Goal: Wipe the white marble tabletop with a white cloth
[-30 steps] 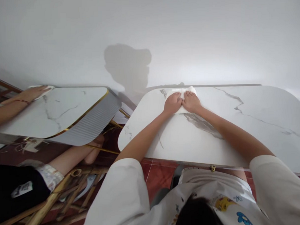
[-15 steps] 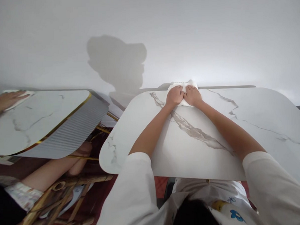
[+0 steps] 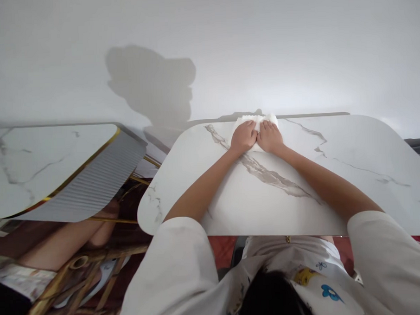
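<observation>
Both of my hands are side by side near the far edge of a white marble-patterned tabletop [image 3: 296,214]. Under them lies a bunched white cloth [image 3: 271,118], which sticks out past my fingertips and between the hands. My left hand [image 3: 244,136] presses on the cloth's left half, its fingers together and bent over it. The right half is under my right hand [image 3: 270,136], held the same way, with the thumbs close together. Part of the cloth is hidden beneath the palms.
A pale wall [image 3: 261,48] rises right behind the table and carries a head-shaped shadow. To the left stands a second marble-patterned table [image 3: 57,155] with a gold edge and ribbed side. Below it are another person's leg [image 3: 60,243] and a bamboo chair [image 3: 78,263].
The other person's hand and white cloth on the left table are out of view now. The view has shifted slightly. My hands stay on the cloth in nearly the same place.
</observation>
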The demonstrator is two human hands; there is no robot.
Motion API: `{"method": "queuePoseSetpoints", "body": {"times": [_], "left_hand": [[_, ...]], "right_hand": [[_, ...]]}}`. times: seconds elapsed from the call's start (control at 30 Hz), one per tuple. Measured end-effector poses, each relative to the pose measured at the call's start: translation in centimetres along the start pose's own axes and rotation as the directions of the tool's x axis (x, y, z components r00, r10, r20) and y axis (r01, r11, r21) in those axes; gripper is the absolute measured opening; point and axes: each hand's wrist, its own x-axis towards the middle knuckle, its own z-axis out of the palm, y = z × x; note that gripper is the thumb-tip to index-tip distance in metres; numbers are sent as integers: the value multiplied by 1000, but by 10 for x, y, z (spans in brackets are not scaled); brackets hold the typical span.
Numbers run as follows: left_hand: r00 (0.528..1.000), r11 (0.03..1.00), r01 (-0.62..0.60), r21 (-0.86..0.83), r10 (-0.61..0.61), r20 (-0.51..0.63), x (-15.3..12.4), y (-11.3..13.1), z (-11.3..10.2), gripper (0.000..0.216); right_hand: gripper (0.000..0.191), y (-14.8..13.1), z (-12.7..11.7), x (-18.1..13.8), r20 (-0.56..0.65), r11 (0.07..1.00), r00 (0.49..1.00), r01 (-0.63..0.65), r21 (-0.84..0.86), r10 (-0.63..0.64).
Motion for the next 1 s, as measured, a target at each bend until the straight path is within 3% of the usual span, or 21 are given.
{"method": "queuePoseSetpoints", "body": {"times": [0.47,0.7,0.83,1.0], "left_hand": [[998,998,5,70,-10,63,-138,58,-45,50],[993,994,75,82,-82,87,-200,87,-65,52],[992,993,89,84,-96,87,-216,101,-69,52],[992,994,94,56,-98,74,-212,116,-62,52]], "right_hand": [[55,-60,-29,-138,-40,988,990,134,-71,-137],[56,-86,-46,-195,15,982,982,187,-17,-187],[56,-87,-50,-214,18,982,982,187,14,-187],[54,-72,-55,-221,30,982,982,186,25,-186]]}}
